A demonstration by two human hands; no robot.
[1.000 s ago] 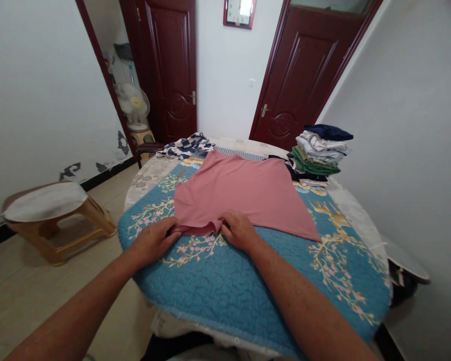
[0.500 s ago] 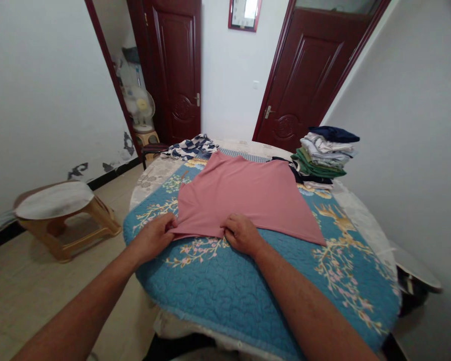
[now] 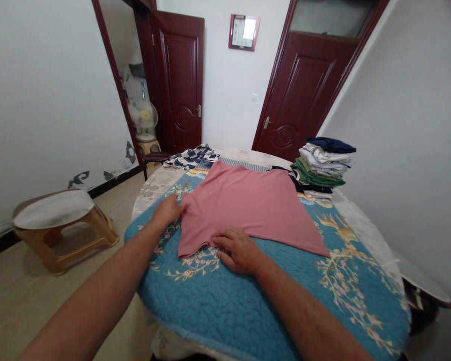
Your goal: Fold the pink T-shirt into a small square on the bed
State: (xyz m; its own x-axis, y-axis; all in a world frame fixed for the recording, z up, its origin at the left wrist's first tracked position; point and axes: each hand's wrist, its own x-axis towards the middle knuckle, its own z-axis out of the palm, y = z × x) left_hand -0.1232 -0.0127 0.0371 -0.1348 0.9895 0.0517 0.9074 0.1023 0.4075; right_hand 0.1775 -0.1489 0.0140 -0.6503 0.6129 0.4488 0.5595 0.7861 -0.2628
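Note:
A pink shirt point(image 3: 255, 205) lies spread over a blue quilted cover point(image 3: 225, 306) with a flower pattern. My left hand point(image 3: 170, 208) is at the shirt's left side, its fingertips closed on the edge, where small creases show. At the near edge, my right hand point(image 3: 238, 248) rests with fingers stretched over the cloth and the thumb apart. The near left corner of the shirt lies on the cover, its hem slightly curved beside my right fingers.
A stack of folded clothes point(image 3: 323, 163) stands at the far right of the round table. A crumpled checked cloth point(image 3: 191, 157) lies at the far left. A plastic stool point(image 3: 56, 213) stands on the floor to the left; dark red doors point(image 3: 180, 75) are behind.
My left hand has let go of the near left corner and moved up along the shirt's left side. My right hand has loosened its fingers. The view has tilted up slightly.

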